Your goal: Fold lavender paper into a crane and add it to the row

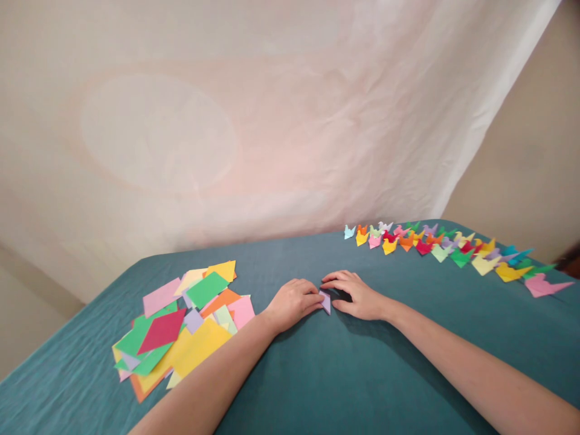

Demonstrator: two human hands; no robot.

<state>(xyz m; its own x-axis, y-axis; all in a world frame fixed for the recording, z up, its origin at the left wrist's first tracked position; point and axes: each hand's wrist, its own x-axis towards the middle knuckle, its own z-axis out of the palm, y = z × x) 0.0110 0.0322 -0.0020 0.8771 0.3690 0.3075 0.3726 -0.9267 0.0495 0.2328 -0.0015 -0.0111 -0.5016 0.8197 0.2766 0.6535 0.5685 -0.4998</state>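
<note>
A small folded piece of lilac paper (pixel 325 302) lies on the teal cloth between my hands. The fingers and thumb of my left hand (pixel 296 304) are closed on its left side and hide part of it. Just to the right, my right hand (pixel 357 296) is curved with thumb and fingers apart. Its fingertips come close to the paper's upper edge, but whether they touch it I cannot tell.
Loose coloured paper squares (pixel 199 326) are heaped at the left, partly behind my left forearm. Several rows of folded paper birds (pixel 439 248) stand at the back right. Behind the cloth-covered table (pixel 290 386) hangs a pale sheet (pixel 281 133).
</note>
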